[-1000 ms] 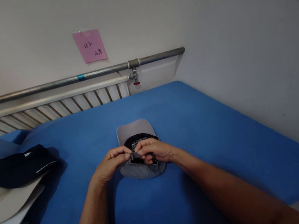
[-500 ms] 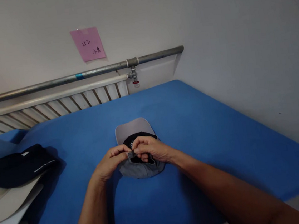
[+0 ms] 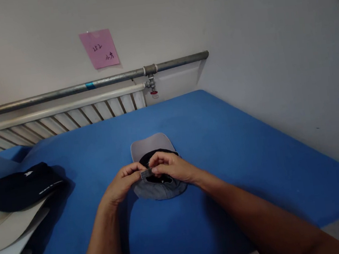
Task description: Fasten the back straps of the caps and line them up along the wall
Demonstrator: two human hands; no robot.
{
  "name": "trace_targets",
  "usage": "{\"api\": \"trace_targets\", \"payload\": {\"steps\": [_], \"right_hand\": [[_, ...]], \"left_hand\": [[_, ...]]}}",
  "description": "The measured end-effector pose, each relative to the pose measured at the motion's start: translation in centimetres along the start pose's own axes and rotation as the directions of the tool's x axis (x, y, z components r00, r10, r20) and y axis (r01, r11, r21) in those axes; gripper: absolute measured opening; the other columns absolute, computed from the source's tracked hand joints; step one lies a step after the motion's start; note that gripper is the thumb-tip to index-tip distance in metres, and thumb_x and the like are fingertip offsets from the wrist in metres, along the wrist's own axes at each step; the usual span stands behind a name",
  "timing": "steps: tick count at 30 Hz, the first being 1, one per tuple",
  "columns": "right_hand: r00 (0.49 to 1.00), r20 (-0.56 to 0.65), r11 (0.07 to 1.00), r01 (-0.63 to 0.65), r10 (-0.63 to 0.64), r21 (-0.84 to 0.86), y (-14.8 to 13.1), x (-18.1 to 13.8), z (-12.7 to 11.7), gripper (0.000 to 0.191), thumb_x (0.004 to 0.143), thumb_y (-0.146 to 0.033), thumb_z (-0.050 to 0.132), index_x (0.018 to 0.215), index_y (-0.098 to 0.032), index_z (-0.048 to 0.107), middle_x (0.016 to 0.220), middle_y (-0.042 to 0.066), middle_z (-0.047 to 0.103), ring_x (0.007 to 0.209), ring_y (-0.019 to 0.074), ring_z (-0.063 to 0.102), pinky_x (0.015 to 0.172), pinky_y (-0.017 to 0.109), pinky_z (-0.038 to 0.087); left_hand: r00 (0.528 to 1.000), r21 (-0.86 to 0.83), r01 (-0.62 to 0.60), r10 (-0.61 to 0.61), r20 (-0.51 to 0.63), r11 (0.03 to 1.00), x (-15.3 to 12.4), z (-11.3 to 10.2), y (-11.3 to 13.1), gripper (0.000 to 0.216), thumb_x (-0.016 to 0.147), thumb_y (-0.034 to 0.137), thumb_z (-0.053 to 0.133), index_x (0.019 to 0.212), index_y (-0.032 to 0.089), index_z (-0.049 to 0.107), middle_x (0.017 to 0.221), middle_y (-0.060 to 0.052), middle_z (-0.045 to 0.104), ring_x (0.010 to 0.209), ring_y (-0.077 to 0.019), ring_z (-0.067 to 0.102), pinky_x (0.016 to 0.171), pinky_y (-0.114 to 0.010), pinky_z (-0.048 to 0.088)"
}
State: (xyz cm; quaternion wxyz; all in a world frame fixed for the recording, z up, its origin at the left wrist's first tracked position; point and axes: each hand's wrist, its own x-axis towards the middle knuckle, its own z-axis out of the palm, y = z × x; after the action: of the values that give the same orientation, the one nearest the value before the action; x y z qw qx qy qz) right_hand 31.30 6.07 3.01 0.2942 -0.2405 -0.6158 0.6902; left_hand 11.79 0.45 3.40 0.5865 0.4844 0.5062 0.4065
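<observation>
One strap (image 3: 146,173) at the back of the grey cap (image 3: 163,191) was held at two places. Its left end was pinched by the left hand (image 3: 118,186), thumb against finger, and its right part was nipped by the right hand (image 3: 176,169); whether a buckle or loose end was covered there could not be told. The cap was laid on the blue sheet (image 3: 218,129), brim (image 3: 151,144) pointed to the far side, its inside partly shown. A slip was judged the likeliest fault: only a narrow band was held, so it could be lost from either pinch if pulled unevenly. The strap could also be twisted or creased if the pinches were not kept in line, and a twist might be missed, since part of it was hidden by fingers. As neither hand was seen pressed flat on the cap, it could be dragged or tipped by a hard tug. The stack of caps (image 3: 17,189) was placed well apart, so a knock was judged unlikely.
</observation>
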Motion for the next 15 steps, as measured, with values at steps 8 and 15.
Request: {"api": "trace_targets", "payload": {"steps": [8,15], "right_hand": [[0.897,0.086,0.749,0.411,-0.433,-0.519,0.2,-0.3,0.7,0.017,0.079,-0.016,0.065,0.09,-0.027,0.07,0.105,0.003,0.063,0.105,0.019,0.057,0.095,0.038,0.043],[0.958,0.036,0.943,0.285,-0.284,-0.171,0.1,-0.3,1.1,0.003,0.079,-0.022,0.067,0.081,-0.022,0.067,0.089,0.0,0.064,0.089,0.0152,0.06,0.087,0.033,0.046]], "left_hand": [[1.0,-0.02,0.002,-0.002,0.024,1.0,0.2,0.4,0.1,0.021,0.069,0.035,0.073,0.069,0.016,0.066,0.063,0.002,0.057,0.058,-0.0094,0.048,0.057,-0.022,0.036],[0.999,0.031,0.011,-0.012,0.034,0.999,0.3,0.3,-0.3,0.021,0.069,0.035,0.074,0.075,0.016,0.069,0.068,0.001,0.061,0.063,-0.0117,0.053,0.063,-0.025,0.04]]}}
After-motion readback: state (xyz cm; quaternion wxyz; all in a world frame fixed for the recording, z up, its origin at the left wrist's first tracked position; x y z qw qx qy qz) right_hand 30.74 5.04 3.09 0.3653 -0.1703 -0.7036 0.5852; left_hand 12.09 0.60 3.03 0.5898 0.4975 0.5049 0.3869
